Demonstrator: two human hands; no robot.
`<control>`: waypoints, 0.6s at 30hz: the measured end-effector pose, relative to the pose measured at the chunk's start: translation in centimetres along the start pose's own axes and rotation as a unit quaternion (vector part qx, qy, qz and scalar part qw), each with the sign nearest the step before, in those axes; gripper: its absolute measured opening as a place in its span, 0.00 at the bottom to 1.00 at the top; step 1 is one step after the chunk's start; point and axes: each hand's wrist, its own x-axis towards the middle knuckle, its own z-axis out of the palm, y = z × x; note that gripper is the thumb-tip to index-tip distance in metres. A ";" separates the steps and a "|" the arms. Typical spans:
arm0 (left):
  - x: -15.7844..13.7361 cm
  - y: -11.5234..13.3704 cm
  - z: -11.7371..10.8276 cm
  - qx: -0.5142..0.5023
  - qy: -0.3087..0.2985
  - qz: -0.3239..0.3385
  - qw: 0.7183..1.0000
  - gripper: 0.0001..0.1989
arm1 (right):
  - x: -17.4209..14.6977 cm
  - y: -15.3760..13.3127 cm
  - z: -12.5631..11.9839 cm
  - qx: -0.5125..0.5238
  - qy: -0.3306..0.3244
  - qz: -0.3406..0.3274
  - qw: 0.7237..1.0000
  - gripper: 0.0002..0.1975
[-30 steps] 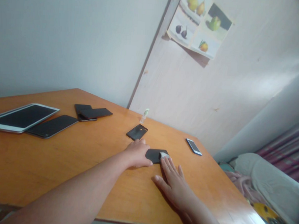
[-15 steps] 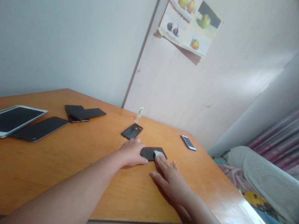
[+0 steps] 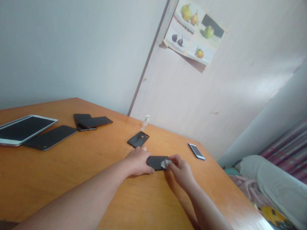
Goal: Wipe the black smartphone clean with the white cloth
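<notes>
A black phone [image 3: 155, 162] lies flat on the wooden table. My left hand [image 3: 139, 162] grips its left end, thumb on the near edge and fingers on the far one. At the phone's right end my right hand [image 3: 179, 168] pinches a crumpled white tissue [image 3: 165, 163], which rests on the phone's surface. Just beyond my left hand lies an empty black phone case [image 3: 138, 139]. Behind that stands a small clear spray bottle [image 3: 145, 122].
At the left are a white tablet [image 3: 23, 128], a dark tablet [image 3: 50, 137] partly under it, and overlapping dark phones or cases [image 3: 96, 122]. A white-framed phone [image 3: 196, 151] lies near the right edge of the table [image 3: 139, 202]. Fruit pictures [image 3: 195, 32] hang on the wall.
My right hand has lifted from lying flat over the tissue to pinching it at the phone's right end. My left hand still holds the phone. The view has tilted slightly.
</notes>
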 end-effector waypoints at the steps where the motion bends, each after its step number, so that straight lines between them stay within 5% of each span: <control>1: 0.0 0.0 0.0 0.001 0.000 0.002 1.000 0.29 | 0.5 0.1 0.3 -0.047 0.008 0.005 0.999 0.09; 5: -0.2 0.3 -0.3 -0.006 -0.006 -0.004 1.000 0.28 | 0.7 -0.2 1.3 -0.204 0.018 -0.029 0.978 0.12; 12: -0.3 0.5 -0.3 -0.008 -0.005 -0.014 1.000 0.31 | -4.1 -2.9 2.4 -0.284 -0.081 -0.124 0.947 0.25; 18: -0.6 0.7 -0.6 -0.007 -0.007 -0.020 1.000 0.29 | -0.9 -2.1 2.4 -0.282 -0.139 -0.114 0.942 0.26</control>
